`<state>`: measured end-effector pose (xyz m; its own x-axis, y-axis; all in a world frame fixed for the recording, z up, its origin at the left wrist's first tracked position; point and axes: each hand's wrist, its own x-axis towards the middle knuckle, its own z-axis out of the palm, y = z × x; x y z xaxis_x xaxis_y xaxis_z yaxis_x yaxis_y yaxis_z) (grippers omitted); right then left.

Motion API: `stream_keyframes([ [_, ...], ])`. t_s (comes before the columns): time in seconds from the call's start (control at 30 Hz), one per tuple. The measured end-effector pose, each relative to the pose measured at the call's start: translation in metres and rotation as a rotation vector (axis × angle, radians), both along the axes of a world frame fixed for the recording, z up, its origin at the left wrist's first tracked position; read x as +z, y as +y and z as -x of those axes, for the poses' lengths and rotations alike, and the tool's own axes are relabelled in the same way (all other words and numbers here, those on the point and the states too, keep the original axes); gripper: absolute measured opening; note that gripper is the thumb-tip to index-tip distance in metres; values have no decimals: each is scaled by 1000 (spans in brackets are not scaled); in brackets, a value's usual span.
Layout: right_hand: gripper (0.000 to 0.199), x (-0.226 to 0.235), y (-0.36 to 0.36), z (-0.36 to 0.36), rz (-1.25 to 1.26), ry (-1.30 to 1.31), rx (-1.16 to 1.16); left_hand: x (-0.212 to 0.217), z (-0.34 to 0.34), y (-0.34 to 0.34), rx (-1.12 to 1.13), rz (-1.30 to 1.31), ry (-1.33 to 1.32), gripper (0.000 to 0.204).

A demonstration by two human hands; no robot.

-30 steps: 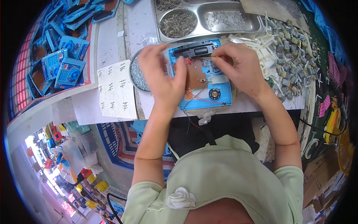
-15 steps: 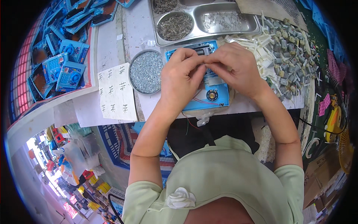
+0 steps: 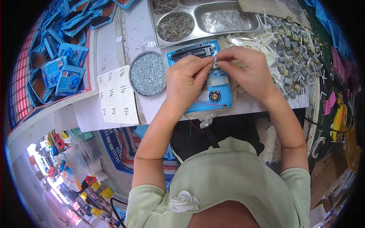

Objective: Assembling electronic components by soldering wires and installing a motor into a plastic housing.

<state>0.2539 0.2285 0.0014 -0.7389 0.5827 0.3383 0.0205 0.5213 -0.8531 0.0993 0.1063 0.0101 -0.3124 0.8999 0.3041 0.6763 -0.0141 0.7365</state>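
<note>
A blue plastic toy casing (image 3: 226, 99) lies open on the table edge, with a small round speaker (image 3: 215, 96) near its lower end and a black part (image 3: 194, 51) along its far end. Thin red wires run from it, and a pale block (image 3: 217, 81) sits in its middle. Over the casing, my left hand (image 3: 187, 81) is closed, thumb and forefinger pinched. Opposite it, my right hand (image 3: 249, 72) is also closed in a pinch, its fingertips close to the left ones. A tiny pale piece shows between the fingertips, too small to name.
Left of the casing stands a round dish of small metal pieces (image 3: 149, 74), beside a handwritten paper sheet (image 3: 118, 97). A metal compartment tray (image 3: 190, 40) holds springs and screws behind. Small motors (image 3: 292, 57) and white plastic strips are heaped right; finished-looking blue casings (image 3: 70, 78) lie left.
My right hand has shifted slightly right and its fingers have parted a little from the left fingertips, exposing a tiny pale piece. The whole view has moved slightly.
</note>
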Motion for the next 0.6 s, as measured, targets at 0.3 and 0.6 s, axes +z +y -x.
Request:
stream_keyframes([
  [0.3,19,32,2,-171,76,-119,-584,1,-3,2,-8,8,213,8],
  [0.6,47,4,-1,-327,577,213,-1009,4,-6,-3,5,39,57,9],
])
